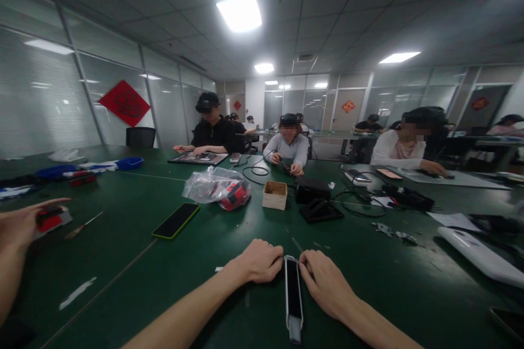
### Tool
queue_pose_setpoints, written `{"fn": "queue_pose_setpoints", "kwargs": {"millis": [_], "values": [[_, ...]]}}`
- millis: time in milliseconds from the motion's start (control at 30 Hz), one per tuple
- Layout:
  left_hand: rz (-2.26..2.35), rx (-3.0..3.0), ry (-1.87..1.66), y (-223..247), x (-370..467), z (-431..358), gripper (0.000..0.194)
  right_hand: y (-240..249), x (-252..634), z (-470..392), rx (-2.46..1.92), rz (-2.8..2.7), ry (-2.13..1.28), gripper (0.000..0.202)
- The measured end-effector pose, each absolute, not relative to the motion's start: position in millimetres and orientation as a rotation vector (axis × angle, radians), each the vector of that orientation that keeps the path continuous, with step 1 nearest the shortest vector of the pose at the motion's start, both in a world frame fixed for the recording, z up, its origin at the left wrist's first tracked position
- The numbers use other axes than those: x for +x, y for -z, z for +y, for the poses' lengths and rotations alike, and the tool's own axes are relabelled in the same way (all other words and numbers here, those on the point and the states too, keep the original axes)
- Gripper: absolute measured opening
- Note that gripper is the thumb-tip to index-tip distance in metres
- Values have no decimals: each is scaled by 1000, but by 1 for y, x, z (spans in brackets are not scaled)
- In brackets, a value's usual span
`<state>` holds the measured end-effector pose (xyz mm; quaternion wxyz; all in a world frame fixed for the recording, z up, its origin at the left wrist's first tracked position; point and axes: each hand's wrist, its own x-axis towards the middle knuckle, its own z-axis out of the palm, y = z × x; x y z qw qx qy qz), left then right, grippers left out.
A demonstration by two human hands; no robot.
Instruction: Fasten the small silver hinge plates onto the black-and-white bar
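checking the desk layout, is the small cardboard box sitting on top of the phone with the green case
No, the small cardboard box stands on the green table, apart from the phone with the green case to its left.

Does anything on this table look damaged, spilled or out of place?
Small loose bits lie scattered on the green table, right of the black stand. A white scrap lies at the left. The slim device between both hands looks intact.
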<state>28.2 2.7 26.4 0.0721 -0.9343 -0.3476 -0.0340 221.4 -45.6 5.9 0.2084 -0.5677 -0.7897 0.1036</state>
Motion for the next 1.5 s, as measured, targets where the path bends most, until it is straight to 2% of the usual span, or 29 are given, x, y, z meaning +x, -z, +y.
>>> {"fn": "queue_pose_setpoints", "kwargs": {"millis": [300, 767, 1200, 1500], "values": [[-920, -2845, 83, -28, 24, 0, 20, -6, 221, -45, -1595, -2247, -237, 26], [-916, -2891, 107, -23, 23, 5, 24, -16, 224, -47, -1567, -2300, -337, 27], [-973, -3000, 249, -31, 23, -1, 14, -15, 236, -45, -1383, -2262, -404, 12], [-1017, -3022, 271, -27, 26, 2, 15, -3, 239, -40, -1358, -2260, -314, 12]]}}
